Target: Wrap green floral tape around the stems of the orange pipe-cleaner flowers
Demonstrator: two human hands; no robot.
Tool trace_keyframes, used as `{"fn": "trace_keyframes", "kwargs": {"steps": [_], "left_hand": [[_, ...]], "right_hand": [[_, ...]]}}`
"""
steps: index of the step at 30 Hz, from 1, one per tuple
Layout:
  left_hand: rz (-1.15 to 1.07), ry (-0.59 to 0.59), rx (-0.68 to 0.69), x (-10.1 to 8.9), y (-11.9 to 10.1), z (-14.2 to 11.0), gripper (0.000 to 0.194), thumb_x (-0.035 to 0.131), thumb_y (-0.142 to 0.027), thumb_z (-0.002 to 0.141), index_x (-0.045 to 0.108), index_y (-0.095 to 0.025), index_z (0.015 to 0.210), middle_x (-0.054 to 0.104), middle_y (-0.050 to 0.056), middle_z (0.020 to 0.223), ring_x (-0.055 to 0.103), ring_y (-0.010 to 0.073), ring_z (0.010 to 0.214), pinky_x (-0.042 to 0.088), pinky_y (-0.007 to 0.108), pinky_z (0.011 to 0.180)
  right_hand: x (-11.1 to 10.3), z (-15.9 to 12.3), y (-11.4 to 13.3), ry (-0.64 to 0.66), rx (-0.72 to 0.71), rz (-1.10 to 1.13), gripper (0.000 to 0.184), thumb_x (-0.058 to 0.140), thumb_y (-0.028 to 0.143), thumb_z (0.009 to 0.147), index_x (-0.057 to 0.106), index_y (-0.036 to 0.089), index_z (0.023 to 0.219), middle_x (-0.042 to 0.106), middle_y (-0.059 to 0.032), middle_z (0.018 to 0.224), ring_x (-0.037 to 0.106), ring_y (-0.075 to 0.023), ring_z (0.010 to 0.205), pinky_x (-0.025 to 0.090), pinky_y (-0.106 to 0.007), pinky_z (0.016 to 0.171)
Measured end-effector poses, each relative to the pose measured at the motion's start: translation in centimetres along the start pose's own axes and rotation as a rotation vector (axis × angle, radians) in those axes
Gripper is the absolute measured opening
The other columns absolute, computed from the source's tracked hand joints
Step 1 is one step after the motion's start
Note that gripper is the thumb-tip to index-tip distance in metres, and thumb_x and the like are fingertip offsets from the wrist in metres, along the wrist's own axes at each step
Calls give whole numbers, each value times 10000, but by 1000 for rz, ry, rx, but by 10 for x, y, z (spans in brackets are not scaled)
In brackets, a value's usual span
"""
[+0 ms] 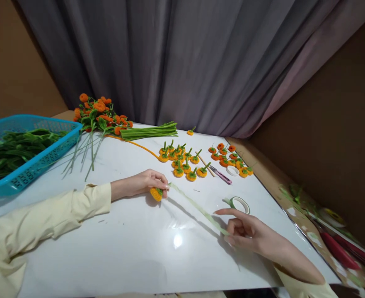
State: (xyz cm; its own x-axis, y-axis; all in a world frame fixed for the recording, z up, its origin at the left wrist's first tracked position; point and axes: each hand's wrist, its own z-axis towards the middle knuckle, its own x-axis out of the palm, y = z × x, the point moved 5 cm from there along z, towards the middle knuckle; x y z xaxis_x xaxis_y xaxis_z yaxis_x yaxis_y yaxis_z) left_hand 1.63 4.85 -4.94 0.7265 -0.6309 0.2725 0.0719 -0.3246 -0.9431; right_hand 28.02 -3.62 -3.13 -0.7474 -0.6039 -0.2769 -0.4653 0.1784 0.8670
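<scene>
My left hand (146, 183) is closed in a pinch on a yellow fuzzy flower head (156, 194) with a green base, its bloom tilted down to the left. From its fingertips a strip of pale green floral tape (197, 209) runs slanting down to my right hand (250, 234). There the thumb and bent fingers pinch the other end, while the index finger points out to the left. The strip is stretched just above the table. Behind my right hand lies a roll of green tape (248, 206).
Several yellow flower heads (191, 176) stand mid-table, with orange ones (222, 151) to their right. A craft knife (221, 174) and a white ring (232, 171) lie nearby. Green stems (151, 131), an orange bouquet (100, 106) and a blue basket (36, 165) of leaves are at left. Red-handled scissors (339, 250) lie at right.
</scene>
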Motion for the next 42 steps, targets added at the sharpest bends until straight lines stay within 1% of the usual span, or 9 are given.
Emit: {"fn": "trace_keyframes", "kwargs": {"steps": [7,15,19,24,26,29,31,34,42], "left_hand": [[2,28,14,-3,4,1,120,724,-214,741,662,-111,728,718,69,683,653,136,651,472,210,622],[-1,20,24,-5,4,2,129,727,-220,737,662,-110,716,718,69,676,656,133,655,473,207,641],[7,17,35,-3,2,1,119,721,-213,743,662,-111,726,722,65,681,660,123,662,472,193,650],[102,5,30,3,-1,-3,138,723,-233,743,647,-120,722,728,59,682,663,127,638,476,195,613],[140,5,24,5,-2,-5,137,720,-236,745,646,-121,729,733,59,693,663,126,623,477,194,598],[183,29,16,7,-3,-6,143,711,-249,752,649,-122,737,739,62,715,667,130,615,480,195,591],[209,48,11,9,-3,-6,157,712,-266,750,653,-121,741,738,61,715,669,137,614,485,202,595],[247,72,18,11,-5,-7,171,703,-287,756,655,-123,742,731,49,687,672,142,629,484,206,613],[338,72,9,16,-12,-12,153,687,-275,781,664,-125,768,724,29,677,658,117,617,465,176,587]], "right_hand": [[-2,-15,-4,-103,26,-129,555,643,521,744,546,158,1152,401,41,647,359,-103,561,314,-239,541],[-7,-18,-13,-127,72,-206,538,642,582,709,640,137,1013,434,18,655,373,-105,565,338,-239,537],[-20,-25,-14,-146,79,-289,526,621,592,724,672,147,999,538,-18,667,451,-128,576,383,-252,545],[-37,-19,23,-298,-40,-516,487,469,602,838,704,178,872,687,-93,871,598,-209,739,454,-283,615],[-29,-1,49,-335,-149,-544,459,472,578,854,677,186,976,680,-98,1000,613,-222,844,474,-285,665],[-2,42,80,-215,-283,-486,471,474,579,856,619,178,1055,626,-106,1129,593,-221,955,486,-269,662],[18,70,91,-94,-364,-432,480,461,596,859,613,158,984,639,-99,1043,594,-206,925,482,-293,765],[41,100,89,79,-378,-284,547,427,666,843,584,143,820,641,-72,829,591,-175,769,471,-299,733],[62,109,70,388,-302,95,407,530,530,873,575,130,817,620,5,562,576,-111,516,448,-262,623]]}}
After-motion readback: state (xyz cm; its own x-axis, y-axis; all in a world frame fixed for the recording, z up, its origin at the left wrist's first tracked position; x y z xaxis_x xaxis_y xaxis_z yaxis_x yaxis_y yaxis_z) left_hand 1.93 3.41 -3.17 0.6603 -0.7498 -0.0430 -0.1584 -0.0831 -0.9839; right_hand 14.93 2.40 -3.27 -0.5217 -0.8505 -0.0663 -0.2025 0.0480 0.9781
